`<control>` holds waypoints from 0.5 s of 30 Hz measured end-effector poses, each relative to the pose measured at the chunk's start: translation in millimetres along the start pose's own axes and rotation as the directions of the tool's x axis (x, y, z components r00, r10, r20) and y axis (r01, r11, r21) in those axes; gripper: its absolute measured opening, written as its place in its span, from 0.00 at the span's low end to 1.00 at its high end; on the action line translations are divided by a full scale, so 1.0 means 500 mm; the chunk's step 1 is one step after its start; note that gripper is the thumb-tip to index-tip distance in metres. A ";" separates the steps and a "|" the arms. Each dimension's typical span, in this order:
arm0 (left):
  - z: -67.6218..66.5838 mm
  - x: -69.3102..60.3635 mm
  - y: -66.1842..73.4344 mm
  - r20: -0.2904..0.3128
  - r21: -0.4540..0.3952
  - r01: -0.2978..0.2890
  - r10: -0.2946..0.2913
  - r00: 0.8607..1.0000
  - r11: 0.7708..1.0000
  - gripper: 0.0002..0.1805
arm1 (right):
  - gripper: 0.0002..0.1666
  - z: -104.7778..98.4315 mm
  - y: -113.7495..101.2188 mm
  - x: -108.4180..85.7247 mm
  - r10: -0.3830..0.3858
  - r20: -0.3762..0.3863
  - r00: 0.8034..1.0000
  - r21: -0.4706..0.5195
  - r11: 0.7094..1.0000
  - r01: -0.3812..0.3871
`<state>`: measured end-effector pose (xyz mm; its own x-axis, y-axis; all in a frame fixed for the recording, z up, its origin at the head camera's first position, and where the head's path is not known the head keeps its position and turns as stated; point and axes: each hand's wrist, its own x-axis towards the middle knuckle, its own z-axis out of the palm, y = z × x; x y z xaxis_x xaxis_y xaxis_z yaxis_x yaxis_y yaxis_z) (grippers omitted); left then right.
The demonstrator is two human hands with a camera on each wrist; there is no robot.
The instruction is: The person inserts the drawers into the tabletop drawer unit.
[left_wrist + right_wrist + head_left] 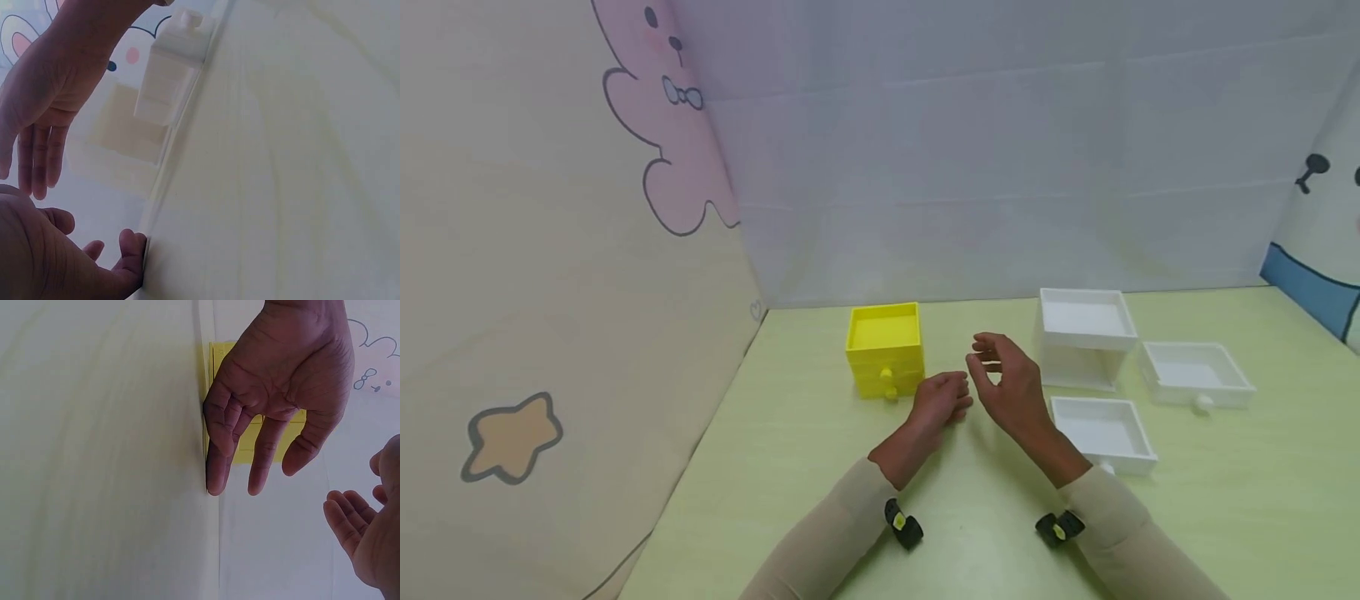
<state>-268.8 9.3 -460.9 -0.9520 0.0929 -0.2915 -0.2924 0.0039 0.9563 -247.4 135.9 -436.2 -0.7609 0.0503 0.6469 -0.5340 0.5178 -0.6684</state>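
Note:
My left hand (936,408) hovers low over the table, just to the right of a small yellow drawer box (886,354), and holds nothing. In the right wrist view the left hand (281,387) shows loosely bent fingers and partly hides the yellow box (253,440). My right hand (1011,387), empty too, is raised a little higher, left of a white cabinet frame (1086,342). Its fingers hang fairly straight in the left wrist view, where the right hand (59,81) is at upper left. The hands face each other with a small gap between.
Two white drawers lie out of the white frame: one drawer (1101,429) in front of it, another drawer (1197,372) to its right, each with a round knob. Yellow knobs (887,377) face forward on the yellow box. A printed curtain (962,167) stands behind the pale green table (775,500).

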 end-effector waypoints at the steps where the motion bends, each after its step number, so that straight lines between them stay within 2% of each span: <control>1: 0.001 0.001 0.001 -0.002 -0.004 -0.002 0.002 1.000 1.000 0.17 | 0.17 -0.002 -0.001 0.000 -0.006 -0.002 1.000 -0.001 1.000 0.006; 8: 0.002 0.007 0.005 0.002 -0.022 0.015 -0.015 1.000 1.000 0.20 | 0.17 -0.020 -0.007 -0.002 -0.017 -0.022 1.000 -0.015 1.000 0.017; 15: 0.007 0.007 0.025 0.057 0.039 0.066 -0.068 0.996 0.997 0.24 | 0.17 -0.026 -0.005 -0.007 -0.017 -0.026 1.000 -0.049 0.999 0.016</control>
<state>-275.5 13.1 -450.0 -0.9233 0.1492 -0.3540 -0.3506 0.0492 0.9352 -238.4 145.6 -431.8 -0.7420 0.0632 0.6674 -0.5272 0.5599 -0.6392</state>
